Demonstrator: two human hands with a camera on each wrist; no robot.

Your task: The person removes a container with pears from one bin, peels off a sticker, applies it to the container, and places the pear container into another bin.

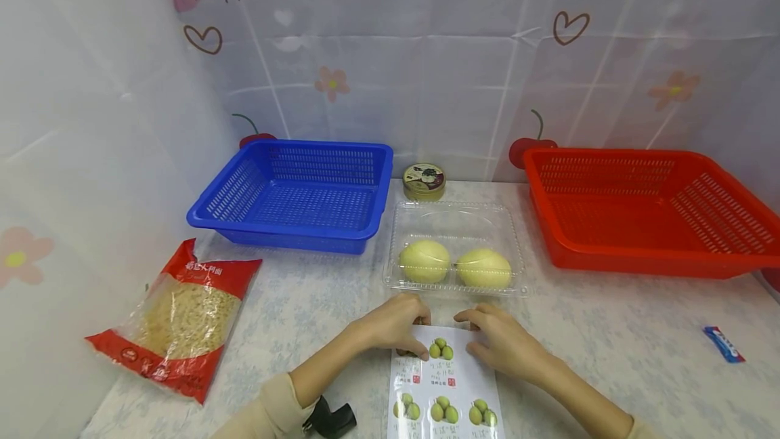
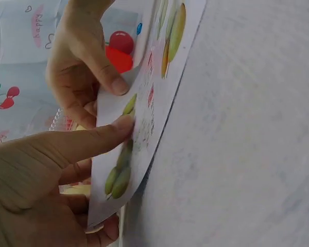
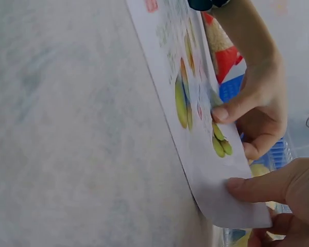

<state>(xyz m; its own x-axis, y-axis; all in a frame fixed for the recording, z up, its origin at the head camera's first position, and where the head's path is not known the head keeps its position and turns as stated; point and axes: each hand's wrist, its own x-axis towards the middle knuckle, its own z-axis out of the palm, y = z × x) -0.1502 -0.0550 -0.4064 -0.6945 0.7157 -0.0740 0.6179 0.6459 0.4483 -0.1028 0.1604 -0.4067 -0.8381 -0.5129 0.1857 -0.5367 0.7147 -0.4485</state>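
Note:
A white sticker sheet (image 1: 441, 381) with rows of green fruit pictures, handwriting and red seal marks lies at the front of the table. My left hand (image 1: 395, 325) pinches its far left edge, thumb on top and fingers underneath. At the far right corner my right hand (image 1: 508, 344) pinches the sheet the same way, beside a blank white patch. That edge is lifted and bent off the table in the right wrist view, where the right thumb (image 3: 257, 189) presses on it. Just beyond the hands sits a clear plastic box (image 1: 453, 222) with two pale yellow-green fruits (image 1: 424, 261).
A blue basket (image 1: 292, 229) stands at the back left, a red basket (image 1: 658, 259) at the back right. Between them is a round tin (image 1: 424, 181). A pasta bag (image 1: 185, 314) lies left, a small blue-red packet (image 1: 724, 344) right. A black object (image 1: 332, 419) lies by the left forearm.

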